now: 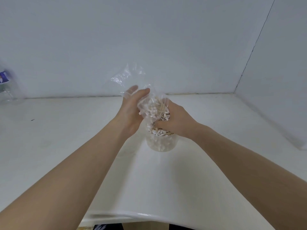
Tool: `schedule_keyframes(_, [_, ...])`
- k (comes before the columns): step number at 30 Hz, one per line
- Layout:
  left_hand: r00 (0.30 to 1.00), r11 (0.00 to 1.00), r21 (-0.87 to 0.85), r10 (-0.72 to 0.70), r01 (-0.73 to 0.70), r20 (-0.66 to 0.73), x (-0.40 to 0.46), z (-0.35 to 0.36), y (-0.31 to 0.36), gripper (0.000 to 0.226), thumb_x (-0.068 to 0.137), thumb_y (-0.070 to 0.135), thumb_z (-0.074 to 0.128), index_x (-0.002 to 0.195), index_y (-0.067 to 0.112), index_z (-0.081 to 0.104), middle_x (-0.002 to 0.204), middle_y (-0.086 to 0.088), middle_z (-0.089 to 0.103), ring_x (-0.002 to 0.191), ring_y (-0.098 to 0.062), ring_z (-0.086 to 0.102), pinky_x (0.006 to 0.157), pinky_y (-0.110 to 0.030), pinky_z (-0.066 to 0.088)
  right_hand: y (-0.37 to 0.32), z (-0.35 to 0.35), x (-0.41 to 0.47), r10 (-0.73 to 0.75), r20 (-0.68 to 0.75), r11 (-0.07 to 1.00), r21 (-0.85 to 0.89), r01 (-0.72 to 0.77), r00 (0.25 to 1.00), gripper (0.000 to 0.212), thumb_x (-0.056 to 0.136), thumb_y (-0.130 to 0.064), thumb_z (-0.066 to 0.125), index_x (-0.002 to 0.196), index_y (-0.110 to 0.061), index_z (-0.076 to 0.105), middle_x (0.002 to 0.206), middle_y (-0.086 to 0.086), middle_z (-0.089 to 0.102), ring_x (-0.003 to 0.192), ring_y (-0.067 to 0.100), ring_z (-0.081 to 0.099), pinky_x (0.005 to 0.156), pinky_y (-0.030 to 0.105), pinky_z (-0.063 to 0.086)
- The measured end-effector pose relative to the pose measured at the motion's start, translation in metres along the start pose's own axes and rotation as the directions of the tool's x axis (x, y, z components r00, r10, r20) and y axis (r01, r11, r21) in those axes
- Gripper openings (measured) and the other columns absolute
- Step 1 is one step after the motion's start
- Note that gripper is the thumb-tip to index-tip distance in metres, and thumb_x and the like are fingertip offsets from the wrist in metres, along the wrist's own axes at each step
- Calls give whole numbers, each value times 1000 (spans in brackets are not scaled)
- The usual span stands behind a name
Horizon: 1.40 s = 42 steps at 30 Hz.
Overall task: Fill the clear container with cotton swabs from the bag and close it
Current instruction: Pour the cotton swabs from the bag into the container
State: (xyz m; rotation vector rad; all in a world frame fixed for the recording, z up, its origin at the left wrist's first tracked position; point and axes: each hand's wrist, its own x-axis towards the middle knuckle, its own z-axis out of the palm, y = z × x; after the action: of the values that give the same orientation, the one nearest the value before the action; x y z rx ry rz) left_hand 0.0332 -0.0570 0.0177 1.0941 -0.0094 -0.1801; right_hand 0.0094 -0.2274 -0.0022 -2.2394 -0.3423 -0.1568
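Note:
A clear round container [160,143] stands on the white table [66,138], with cotton swabs [160,131] piled at its mouth. Above it is a thin clear plastic bag [127,77], its mouth turned down over the container, with wooden-stemmed swabs showing through the film. My left hand [132,112] grips the bag's left side, fingers pointing up. My right hand [176,120] holds the bag's lower right part against the container's rim. The container's rim is partly hidden by my right hand. No lid is visible.
A blurred clear plastic package [7,87] with a blue and white label lies at the far left against the back wall. White walls close the back and the right side. The table's near edge [142,214] runs along the bottom.

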Motion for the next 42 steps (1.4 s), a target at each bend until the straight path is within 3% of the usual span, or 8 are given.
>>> schedule_keyframes(8, [997, 918, 389, 65, -75, 41, -3, 13, -20, 93, 60, 29, 91, 136, 29, 40, 127, -13, 68, 103, -25, 76, 89, -47, 62, -4, 5, 2, -6, 23, 992, -123, 9, 1000, 29, 80, -28, 74, 107, -24, 64, 101, -9, 66, 98, 5, 63, 88, 39, 53])
schedule_keyframes(14, [988, 893, 423, 146, -154, 52, -3, 9, -30, 34, 80, 1, 77, 101, 20, 60, 101, -20, 72, 90, -29, 70, 83, -46, 53, 0, 13, 3, 15, -48, 990, -142, -22, 999, 63, 74, -52, 72, 123, -19, 49, 116, -2, 59, 107, 17, 60, 89, 44, 52])
schedule_keyframes(20, [988, 906, 406, 148, -118, -42, 1, 2, -34, 41, 89, -1, 71, 123, 12, 54, 111, -19, 74, 93, -30, 75, 82, -47, 61, 2, 15, 5, 16, -50, 982, -189, -25, 999, 63, 80, -46, 76, 130, -20, 46, 124, -1, 55, 112, 20, 55, 92, 44, 50])
schedule_keyframes(27, [977, 955, 281, 145, -96, -157, 6, -6, -33, 26, 93, -1, 66, 107, 19, 56, 115, -22, 73, 101, -39, 74, 81, -54, 61, 7, 14, 0, 42, -28, 984, -174, -46, 999, 90, 87, -42, 74, 157, -19, 23, 156, -2, 35, 141, 15, 37, 107, 25, 32])
schedule_keyframes(30, [978, 975, 209, 118, -81, -172, 6, -10, -32, 27, 94, 0, 64, 108, 20, 54, 105, -18, 72, 83, -33, 71, 55, -33, 55, 7, 15, 0, 39, -33, 986, -159, -43, 999, 86, 87, -40, 74, 156, -20, 27, 155, -3, 38, 138, 13, 41, 107, 26, 34])
schedule_keyframes(34, [987, 994, 89, 68, -55, -147, 8, -13, -33, 24, 92, 1, 67, 108, 15, 55, 115, -25, 71, 97, -38, 74, 72, -38, 58, 6, 13, 0, 19, -42, 989, -148, -25, 999, 84, 85, -38, 75, 154, -19, 32, 150, -1, 44, 134, 16, 45, 111, 35, 38])
schedule_keyframes(39, [996, 996, 73, 46, -40, -74, 6, -13, -27, 10, 98, 12, 68, 97, 8, 59, 85, -14, 70, 65, -24, 72, 47, -27, 54, 2, 9, 2, -38, -81, 983, -183, 23, 996, 60, 84, -30, 75, 138, -16, 51, 130, -1, 57, 117, 16, 55, 101, 36, 46])
schedule_keyframes(42, [998, 996, 73, 45, -42, -48, 3, -13, -24, 45, 95, 28, 73, 123, -5, 59, 117, -30, 70, 99, -40, 74, 80, -47, 63, -3, 7, 4, -83, -64, 979, -190, 70, 994, 43, 85, -25, 73, 125, -16, 61, 118, 0, 62, 108, 16, 58, 96, 36, 48])
